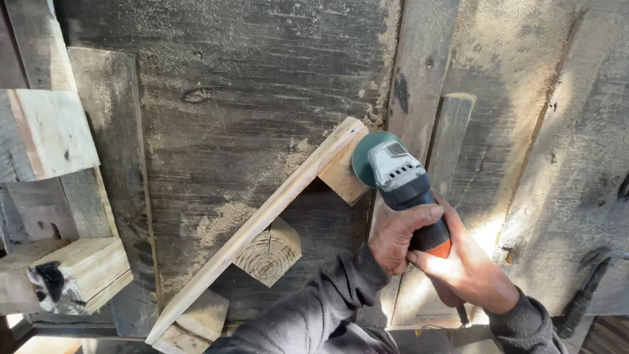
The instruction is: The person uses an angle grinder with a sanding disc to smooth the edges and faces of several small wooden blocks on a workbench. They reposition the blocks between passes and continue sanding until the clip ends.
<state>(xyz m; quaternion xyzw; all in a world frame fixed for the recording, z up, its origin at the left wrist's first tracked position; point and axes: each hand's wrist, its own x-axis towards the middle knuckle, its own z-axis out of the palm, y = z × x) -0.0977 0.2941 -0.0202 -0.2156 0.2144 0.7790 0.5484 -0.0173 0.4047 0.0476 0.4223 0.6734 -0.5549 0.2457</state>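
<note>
Both hands, left hand (400, 236) and right hand (468, 272), wrap their fingers tight around the grinder (403, 180) to keep it steady. Its round disc touches the end block of the wood frame (262, 219) on the dusty table (249, 78).

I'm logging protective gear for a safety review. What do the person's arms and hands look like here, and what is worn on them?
Both hands are bare, with no gloves, rings or watch in view. The left hand comes out of a dark grey, soft, creased sleeve that ends at the wrist. The right hand has a matching dark grey cuff. Sunlight falls brightly across the right hand.
</note>
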